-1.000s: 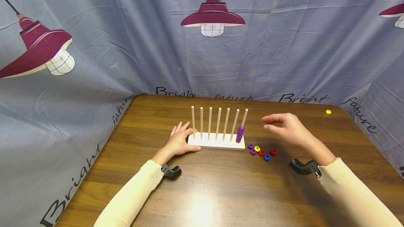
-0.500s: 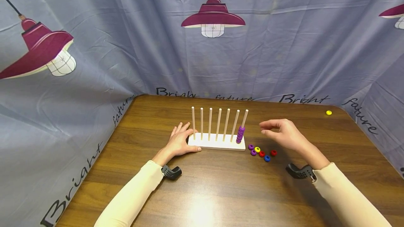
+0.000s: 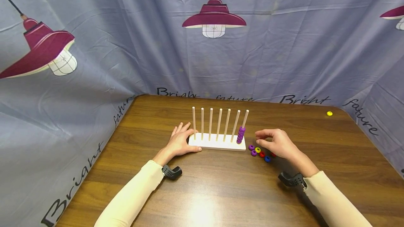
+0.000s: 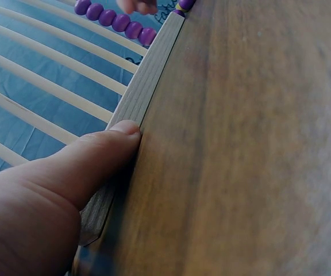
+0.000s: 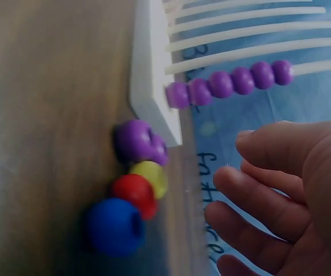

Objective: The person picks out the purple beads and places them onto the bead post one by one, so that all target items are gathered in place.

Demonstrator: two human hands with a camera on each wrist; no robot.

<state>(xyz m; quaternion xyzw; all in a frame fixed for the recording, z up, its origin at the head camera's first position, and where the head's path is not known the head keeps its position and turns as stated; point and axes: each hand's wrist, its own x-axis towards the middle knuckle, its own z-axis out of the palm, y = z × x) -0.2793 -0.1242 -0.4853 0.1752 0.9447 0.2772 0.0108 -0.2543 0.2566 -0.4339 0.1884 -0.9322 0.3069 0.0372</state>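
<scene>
A white bead rack [image 3: 217, 143] stands upright on the table, with a row of several thin wooden pegs. Purple beads [image 3: 241, 135] are stacked on its rightmost peg. My left hand [image 3: 178, 142] grips the rack's left end, its thumb against the front edge of the base and its fingers behind. Over the table just right of the rack hovers my right hand [image 3: 279, 143], fingers relaxed and nothing held. Below its fingertips lie loose beads: two purple, a yellow [image 3: 257, 150], a red [image 3: 262, 154] and a blue [image 3: 267, 159]. A second red bead is mostly hidden beneath this hand.
Far off at the table's back right lies a lone yellow bead [image 3: 329, 113]. A grey-blue curtain [image 3: 157, 55] printed with lamps and lettering surrounds the brown wooden table [image 3: 221, 185] at the back and sides.
My right hand has come down and slightly left toward the loose beads, now covering most of the outer red one. The left hand and the rack stay as they were.
</scene>
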